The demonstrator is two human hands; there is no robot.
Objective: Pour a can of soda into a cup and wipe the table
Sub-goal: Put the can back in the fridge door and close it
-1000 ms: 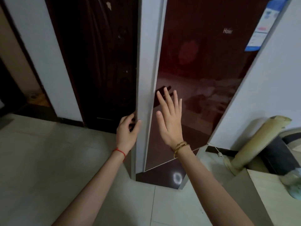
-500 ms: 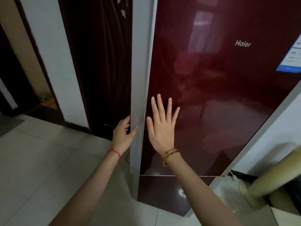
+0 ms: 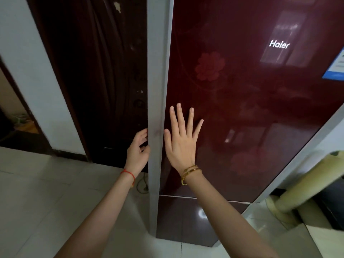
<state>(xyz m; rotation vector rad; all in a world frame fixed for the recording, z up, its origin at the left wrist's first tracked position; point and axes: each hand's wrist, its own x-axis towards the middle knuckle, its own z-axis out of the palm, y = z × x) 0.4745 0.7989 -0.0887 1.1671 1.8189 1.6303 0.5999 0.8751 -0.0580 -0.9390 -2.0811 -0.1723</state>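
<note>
A tall refrigerator (image 3: 251, 101) with a glossy dark red door fills the right of the view. The door carries the white "Haier" logo (image 3: 279, 44), a faint flower pattern (image 3: 209, 66) and a blue-edged label (image 3: 336, 67) at the right edge. A grey-white side edge (image 3: 158, 90) runs down its left. Below the upper door is a second, lower door (image 3: 186, 220). Left of the refrigerator stands a dark brown door (image 3: 96, 71), then a white wall (image 3: 28, 62). The floor (image 3: 46, 202) is pale tile. A cream-coloured tube (image 3: 307, 185) leans at lower right.

Fridge door swung shut

The dark red fridge door (image 3: 242, 108) now faces the camera squarely; the right hand (image 3: 181, 144) has spread flat upon it.
</note>
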